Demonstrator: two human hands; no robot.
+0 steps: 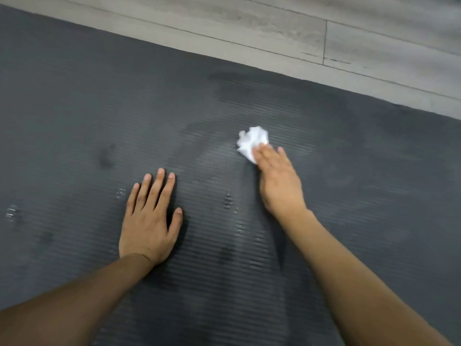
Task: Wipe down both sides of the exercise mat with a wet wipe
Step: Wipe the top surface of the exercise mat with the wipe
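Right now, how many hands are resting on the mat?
2. The left hand lies flat on the mat, left of the middle. The right hand is further right, pressing a crumpled white wipe onto the mat. Nothing seems hidden.

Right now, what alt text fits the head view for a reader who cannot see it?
A person's right hand presses a crumpled white wet wipe onto a dark ribbed exercise mat, the left hand flat on it. Damp streaks mark the mat; grey plank floor lies beyond.
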